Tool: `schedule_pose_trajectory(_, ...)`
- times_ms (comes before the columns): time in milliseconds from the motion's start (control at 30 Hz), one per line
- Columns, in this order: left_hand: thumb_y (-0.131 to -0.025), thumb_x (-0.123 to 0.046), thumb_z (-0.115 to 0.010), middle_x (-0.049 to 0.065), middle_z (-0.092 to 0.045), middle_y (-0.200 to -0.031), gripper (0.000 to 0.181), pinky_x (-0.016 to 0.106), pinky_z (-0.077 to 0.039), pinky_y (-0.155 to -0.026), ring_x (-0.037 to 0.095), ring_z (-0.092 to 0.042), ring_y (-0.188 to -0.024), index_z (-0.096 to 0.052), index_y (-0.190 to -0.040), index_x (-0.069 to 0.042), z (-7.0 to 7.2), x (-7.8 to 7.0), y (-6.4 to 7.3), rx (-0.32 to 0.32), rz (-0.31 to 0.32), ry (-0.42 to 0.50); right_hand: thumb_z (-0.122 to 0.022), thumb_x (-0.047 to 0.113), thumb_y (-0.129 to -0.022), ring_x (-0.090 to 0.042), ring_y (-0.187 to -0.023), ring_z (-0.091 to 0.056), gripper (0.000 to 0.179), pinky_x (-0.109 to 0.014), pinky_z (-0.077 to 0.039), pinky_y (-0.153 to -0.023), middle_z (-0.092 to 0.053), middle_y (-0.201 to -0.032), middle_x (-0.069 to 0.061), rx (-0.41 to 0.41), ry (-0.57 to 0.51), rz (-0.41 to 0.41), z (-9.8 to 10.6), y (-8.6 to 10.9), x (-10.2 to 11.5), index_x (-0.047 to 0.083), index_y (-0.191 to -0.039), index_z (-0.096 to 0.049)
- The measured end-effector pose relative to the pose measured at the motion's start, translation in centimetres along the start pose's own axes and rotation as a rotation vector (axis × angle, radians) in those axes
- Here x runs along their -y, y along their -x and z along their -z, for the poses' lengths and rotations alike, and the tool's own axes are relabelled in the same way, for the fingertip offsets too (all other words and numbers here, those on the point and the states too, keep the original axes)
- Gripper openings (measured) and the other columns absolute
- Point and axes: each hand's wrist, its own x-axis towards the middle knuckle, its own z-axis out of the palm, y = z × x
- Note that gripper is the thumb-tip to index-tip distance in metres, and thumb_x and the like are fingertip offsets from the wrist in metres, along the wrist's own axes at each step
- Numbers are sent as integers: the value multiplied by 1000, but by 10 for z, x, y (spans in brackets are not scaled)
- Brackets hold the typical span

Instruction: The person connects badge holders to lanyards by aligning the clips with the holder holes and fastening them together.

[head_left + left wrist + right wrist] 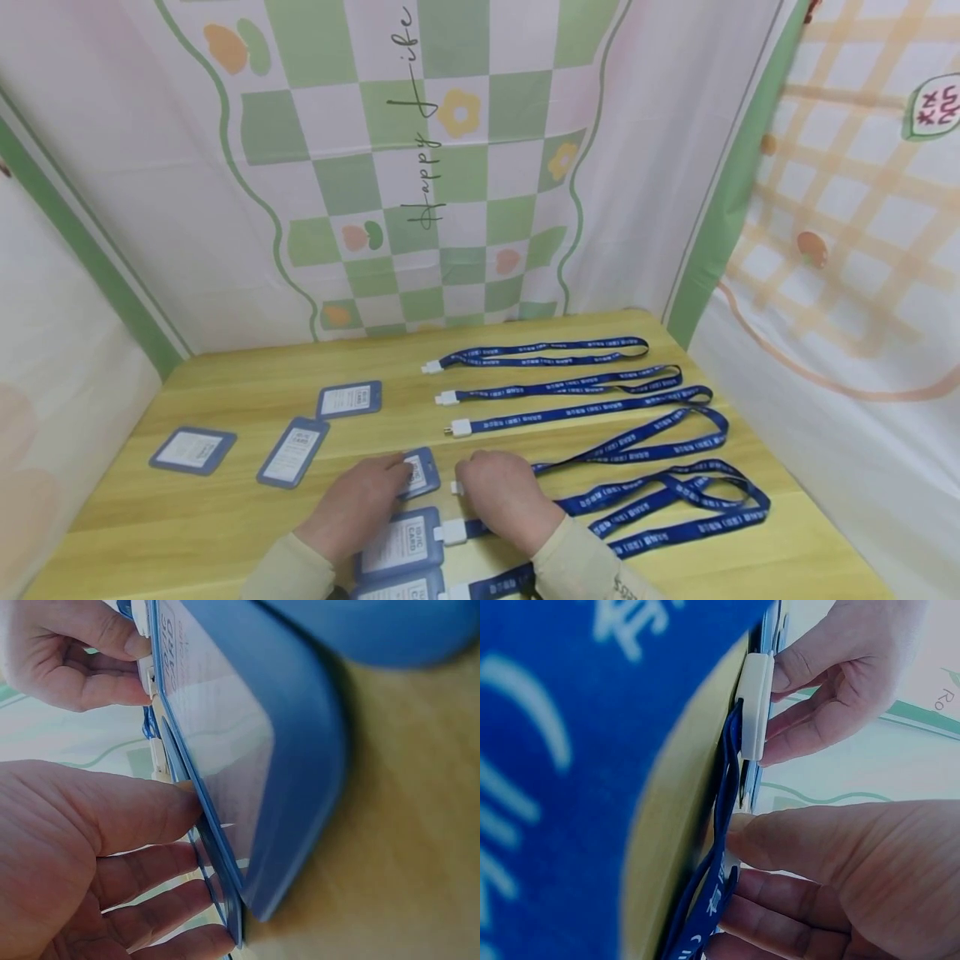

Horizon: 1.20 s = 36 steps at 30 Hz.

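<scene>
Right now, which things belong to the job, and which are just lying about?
Job, apparently:
badge in left hand
lanyard in right hand
two near badges with lanyards
three loose badges
three loose lanyards

Just surroundings:
table
cloth backdrop

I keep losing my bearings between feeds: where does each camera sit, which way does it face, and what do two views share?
Head: worn on the head, facing forward and down at badge holders and lanyards on the table; left hand, right hand and cream sleeves show.
Left wrist: on that wrist, facing the left hand's fingers past a close badge holder; both hands show.
Right wrist: on that wrist, facing the right hand's fingers past a close lanyard; both hands show.
Shared: both wrist views include both hands and the table.
</scene>
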Motion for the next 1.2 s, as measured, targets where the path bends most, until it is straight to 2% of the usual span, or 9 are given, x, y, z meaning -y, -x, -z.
schedule_pose_trajectory(667, -93, -12, -75, 15, -69, -133, 35, 51, -58, -102, 33, -69, -116, -70, -128, -10, 2, 3, -1, 0, -26, -12, -76, 21, -91, -8, -57, -48, 7, -24, -45, -49, -59, -68, 5, 3, -9, -8, 1, -4, 0, 17, -87, -75)
schedule_pose_trajectory(867, -92, -13, -76, 12, -72, -127, 32, 50, -60, -98, 31, -71, -111, -71, -124, -11, 3, 3, -1, -14, -42, -5, -74, 22, -94, -9, -58, -48, 10, -24, -45, -50, -60, -69, 4, -3, -21, -11, 1, -8, 1, 17, -86, -74)
schedule_pose_trajectory(1033, -92, -12, -76, 12, -73, -126, 33, 49, -61, -97, 31, -71, -109, -71, -124, -10, 3, 4, 0, -23, -51, -7, -72, 22, -95, -11, -58, -49, 12, -26, -45, -48, -60, -68, 3, -14, 13, -13, 1, -11, 3, 17, -84, -73)
schedule_pose_trajectory(1200, -90, -11, -77, 12, -74, -122, 31, 47, -62, -93, 30, -73, -104, -72, -121, -10, 1, 5, 0, -50, -77, -27, -72, 22, -96, -10, -60, -50, 9, -25, -47, -51, -61, -70, 3, 17, 8, -6, 2, -16, 3, 16, -90, -75)
